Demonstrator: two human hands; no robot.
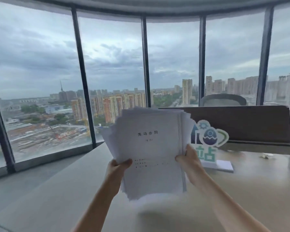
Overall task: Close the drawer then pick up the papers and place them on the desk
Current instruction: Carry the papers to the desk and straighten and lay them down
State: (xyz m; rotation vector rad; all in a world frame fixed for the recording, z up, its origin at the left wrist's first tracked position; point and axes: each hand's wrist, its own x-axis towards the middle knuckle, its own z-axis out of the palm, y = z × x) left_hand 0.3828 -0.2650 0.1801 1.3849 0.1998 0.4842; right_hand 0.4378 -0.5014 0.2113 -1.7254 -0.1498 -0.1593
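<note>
Desk surface and items resting on it

The desk has a pale, smooth, faintly glossy top that fills the lower right of the view, its left edge running diagonally toward the window wall. On the far part stands a cut-out sign, upright, in green, white and dark blue with an egg emblem, set on a flat white base that lies directly on the top. Behind the sign a dark brown partition panel stands along the desk's far edge. Near the panel's foot, right of the sign, lies a small pale object, possibly crumpled paper; blur prevents identification.
</note>
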